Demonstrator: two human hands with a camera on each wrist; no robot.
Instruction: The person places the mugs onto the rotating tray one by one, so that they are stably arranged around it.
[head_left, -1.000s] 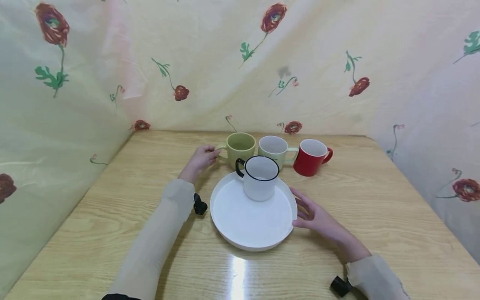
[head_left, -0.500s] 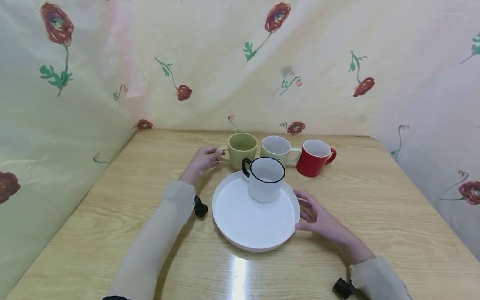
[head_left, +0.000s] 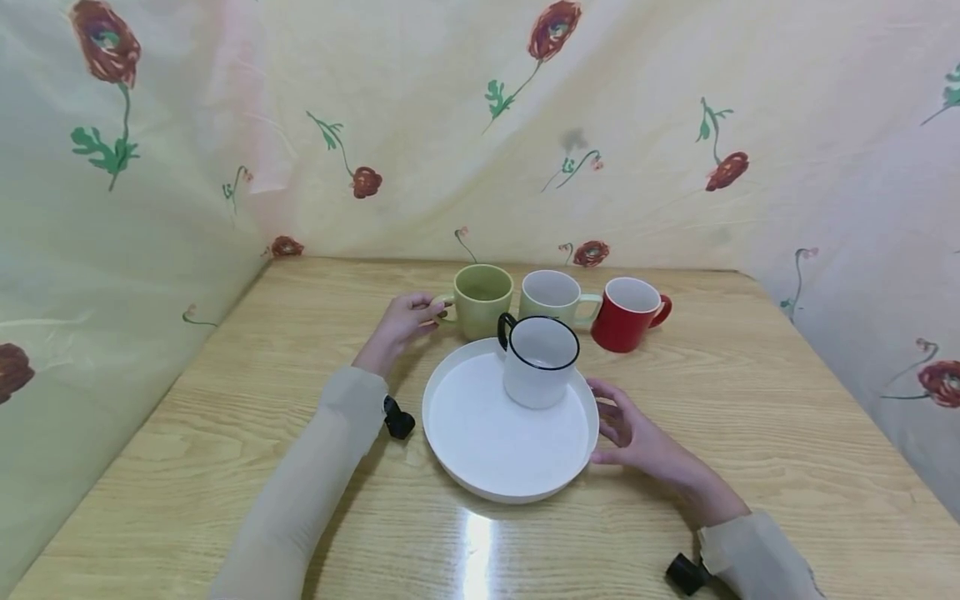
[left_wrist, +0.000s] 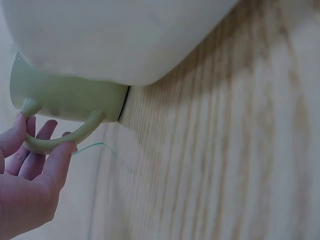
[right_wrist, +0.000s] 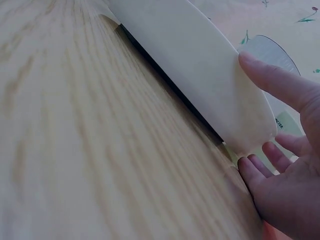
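In the head view my left hand (head_left: pixel 401 327) holds the handle of an olive-green mug (head_left: pixel 480 317) behind the tray's far left rim. Up close in the left wrist view, thumb and fingers pinch that mug's (left_wrist: pixel 75 97) handle. A round white tray (head_left: pixel 487 450) bears a white enamel mug (head_left: pixel 536 383) with a black rim and handle, far right of its centre. At the tray's right side is my right hand (head_left: pixel 637 440), fingers spread and slightly bent along the wall. The right wrist view shows the thumb at the tray's (right_wrist: pixel 200 70) rim and fingertips by its lower edge.
Beside the green mug stand a pale green mug (head_left: pixel 547 300) and a red mug (head_left: pixel 619 327), handles to the right. Wooden table (head_left: pixel 225 433) surrounds the tray. Behind hangs a flowered cloth (head_left: pixel 420 125). In the right wrist view a dark strip (right_wrist: pixel 170 82) runs beneath the tray.
The white enamel mug has shifted right across the head view and a little nearer, turning slightly clockwise. Both hands and the green mug keep nearly the same places.
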